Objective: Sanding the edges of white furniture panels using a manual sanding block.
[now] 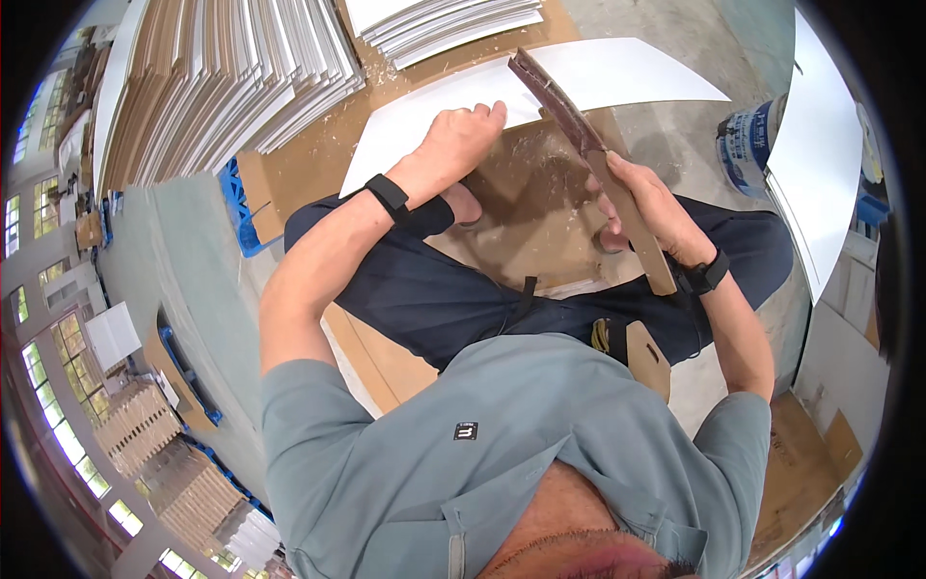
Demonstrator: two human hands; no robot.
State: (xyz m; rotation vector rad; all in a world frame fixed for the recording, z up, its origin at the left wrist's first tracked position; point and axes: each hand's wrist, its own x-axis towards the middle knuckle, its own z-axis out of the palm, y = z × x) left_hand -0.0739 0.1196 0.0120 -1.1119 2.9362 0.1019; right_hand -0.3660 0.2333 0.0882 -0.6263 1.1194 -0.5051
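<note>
A wide white panel (617, 72) lies across in front of me, its near edge facing my lap. My left hand (458, 145) is closed at that near edge, thumb toward the right; its fingertips are partly hidden. In my right hand (656, 203) is a long, narrow brown wooden strip (632, 217), gripped around its middle. The strip slants from my lap up to the far left. Its far half is dark and rough, like worn sandpaper, and overlaps the panel in view.
Tall stacks of white and brown sheets (231, 87) stand at the far left, with another stack (444, 29) behind the panel. A blue-and-white bucket (748, 145) is at the right, beside leaning white sheets (820, 154). A blue pallet (236, 203) shows under the cardboard.
</note>
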